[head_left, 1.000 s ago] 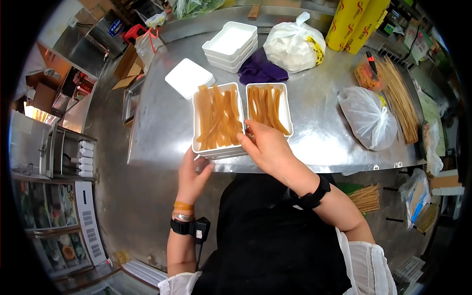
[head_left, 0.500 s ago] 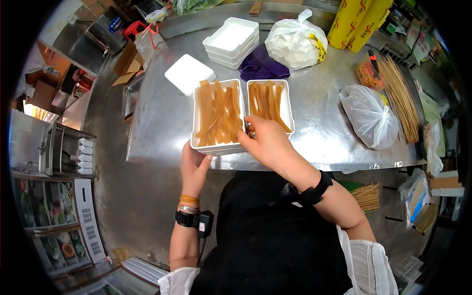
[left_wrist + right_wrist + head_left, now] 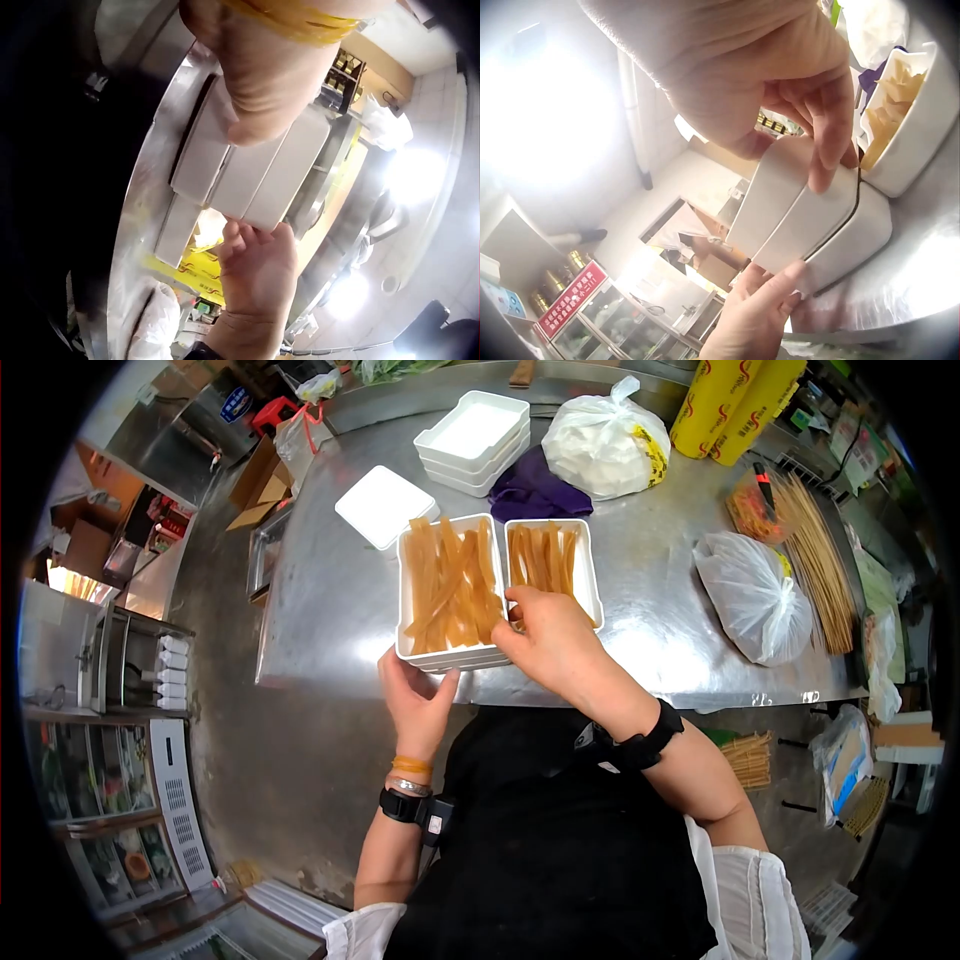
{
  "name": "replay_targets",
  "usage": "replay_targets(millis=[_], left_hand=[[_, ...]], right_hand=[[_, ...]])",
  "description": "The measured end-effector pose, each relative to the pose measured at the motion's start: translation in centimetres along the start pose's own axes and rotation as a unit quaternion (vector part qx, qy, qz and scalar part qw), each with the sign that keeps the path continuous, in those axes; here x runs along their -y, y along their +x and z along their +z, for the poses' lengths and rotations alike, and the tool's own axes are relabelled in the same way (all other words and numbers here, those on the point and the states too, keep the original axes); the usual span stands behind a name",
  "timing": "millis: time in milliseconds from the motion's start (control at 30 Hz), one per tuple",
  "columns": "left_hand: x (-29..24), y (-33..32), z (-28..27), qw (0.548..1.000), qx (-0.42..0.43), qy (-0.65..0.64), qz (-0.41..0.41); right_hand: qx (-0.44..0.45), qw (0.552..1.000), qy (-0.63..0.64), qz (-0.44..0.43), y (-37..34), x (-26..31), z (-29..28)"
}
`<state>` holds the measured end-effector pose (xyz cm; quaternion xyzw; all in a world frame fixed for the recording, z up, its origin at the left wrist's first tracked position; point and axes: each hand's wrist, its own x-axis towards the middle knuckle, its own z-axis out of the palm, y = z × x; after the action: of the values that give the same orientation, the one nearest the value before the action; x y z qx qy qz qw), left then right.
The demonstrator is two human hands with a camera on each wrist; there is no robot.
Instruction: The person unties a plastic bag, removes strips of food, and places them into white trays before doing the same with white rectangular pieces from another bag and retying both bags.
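A stack of white trays (image 3: 470, 657) stands at the front edge of the steel table, its top tray full of brown translucent strips (image 3: 450, 585). My left hand (image 3: 413, 700) grips the stack's front left corner, thumb on the near wall and fingers round the left side. At the right side my right hand (image 3: 555, 640) holds the upper trays, its fingertips by the rim. A dark seam in the right wrist view separates the upper trays from a lower tray (image 3: 855, 240). Close on the right is a second white tray (image 3: 590, 585) with similar strips, partly hidden by the right hand.
Behind are a white lid-like piece (image 3: 385, 505), stacked bare trays (image 3: 470, 435), a purple cloth (image 3: 540, 485) and a filled plastic bag (image 3: 605, 440). Another bag (image 3: 755, 595), a tub with a red-and-black handle (image 3: 757, 510) and thin sticks (image 3: 815, 555) lie to the right.
The held trays have shifted slightly right and away from the body, now close against the second tray. My left hand has moved right along with them; the right hand keeps its grip.
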<state>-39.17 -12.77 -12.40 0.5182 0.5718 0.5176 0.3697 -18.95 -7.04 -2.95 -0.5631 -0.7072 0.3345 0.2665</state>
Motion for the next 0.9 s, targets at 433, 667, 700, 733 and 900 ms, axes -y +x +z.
replay_targets(millis=[433, 667, 700, 733, 900], left_hand=[[-0.7, 0.0, -1.5, 0.990, 0.043, -0.137, -0.013], [-1.2, 0.2, -1.2, 0.987, 0.067, -0.141, 0.029], [-1.0, 0.2, -1.1, 0.987, 0.070, -0.144, 0.026], [-1.0, 0.2, -1.1, 0.987, 0.070, -0.144, 0.023], [-0.3, -0.2, -1.7, 0.991, 0.064, -0.117, 0.004]], right_hand=[[-0.050, 0.998, 0.003, -0.031, -0.3, -0.5, 0.1], [-0.160, 0.972, -0.171, 0.037, 0.8, -8.0, -4.1], [-0.125, 0.967, -0.209, 0.072, 0.9, -9.1, -4.2], [-0.095, 0.974, -0.188, 0.084, 1.0, -10.2, -4.0], [-0.075, 0.983, -0.158, 0.062, -0.1, -12.2, -4.1]])
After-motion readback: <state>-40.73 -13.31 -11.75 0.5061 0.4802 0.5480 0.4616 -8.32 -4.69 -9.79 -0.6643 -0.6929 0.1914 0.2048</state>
